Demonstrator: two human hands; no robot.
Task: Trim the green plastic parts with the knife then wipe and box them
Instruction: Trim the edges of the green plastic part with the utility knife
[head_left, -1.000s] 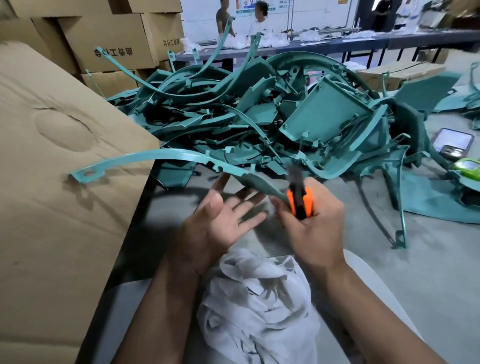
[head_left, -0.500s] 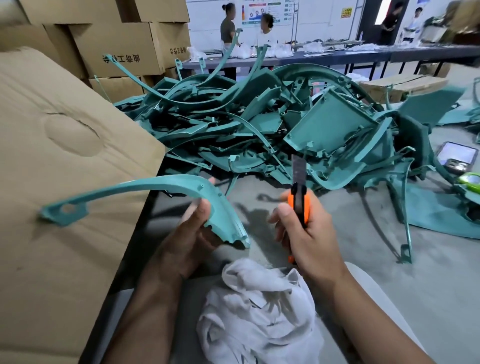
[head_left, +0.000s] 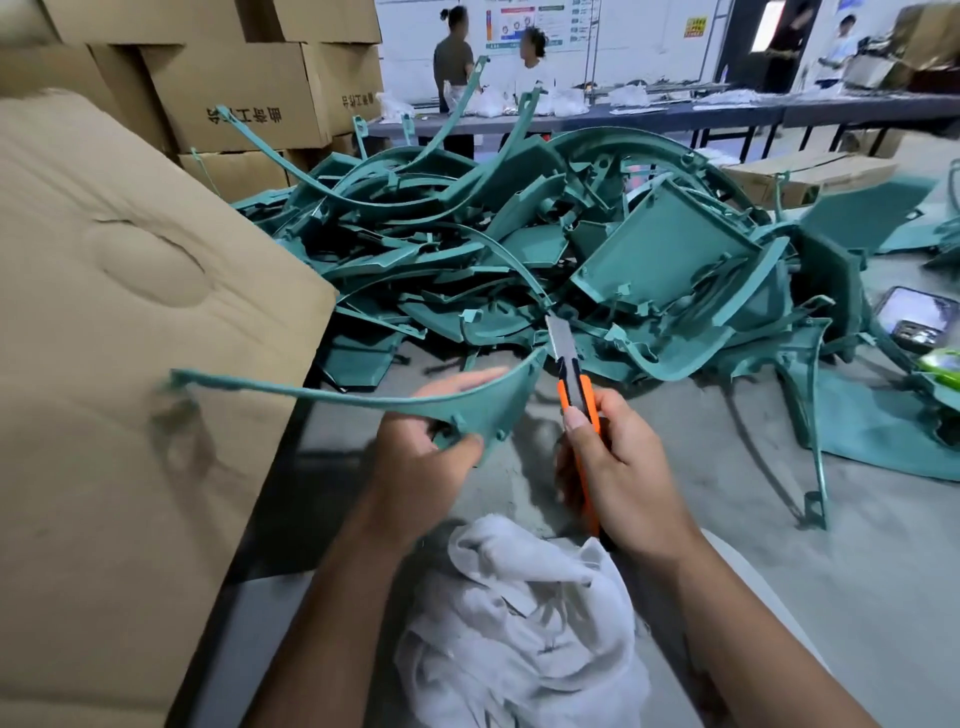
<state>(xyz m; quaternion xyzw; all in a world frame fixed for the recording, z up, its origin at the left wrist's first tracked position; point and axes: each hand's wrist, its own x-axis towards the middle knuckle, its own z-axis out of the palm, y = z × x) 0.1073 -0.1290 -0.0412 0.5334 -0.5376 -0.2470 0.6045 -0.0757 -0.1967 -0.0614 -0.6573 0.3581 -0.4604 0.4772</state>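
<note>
Gripping curved green strip (head_left: 467, 405) at wide end, left hand (head_left: 421, 462) holds it level above floor; thin end reaches over cardboard box (head_left: 130, 364). Right hand (head_left: 618, 467) wraps orange knife (head_left: 576, 395), blade up, just beside strip tip. White rag (head_left: 519, 623) on lap. Pile of green parts (head_left: 519, 249) behind.

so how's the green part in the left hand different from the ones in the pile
The curved green part is held up alone in the left hand, beside the blade of the utility knife in the right hand; the pile of green parts lies tangled on the floor. The held one is a thin arc; the pile also has flat panels. Same teal plastic.
</note>
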